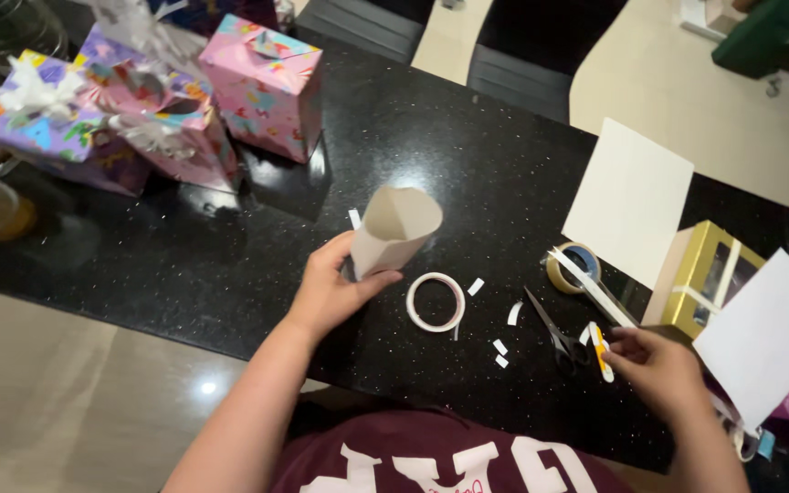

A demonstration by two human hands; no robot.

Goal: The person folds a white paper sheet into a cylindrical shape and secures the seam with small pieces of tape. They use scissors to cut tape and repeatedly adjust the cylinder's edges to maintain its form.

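The left hand (pixel 329 294) grips a rolled paper cone (pixel 393 229), holding it upright above the black worktop (pixel 230 256), just left of the white tape ring (pixel 436 302). The right hand (pixel 657 368) pinches a small yellow-and-white cutter (pixel 601 351), right of the ring beyond the scissors (pixel 552 333). Wrapped gift boxes (pixel 184 100) stand far behind the ring, white sheets (pixel 630 201) to its right.

— What sort of place is shown?
— A home: a black stone counter (pixel 468 173) is seen, with wrapped gift boxes (pixel 152 100) at its far left and chairs (pixel 513 78) behind it.
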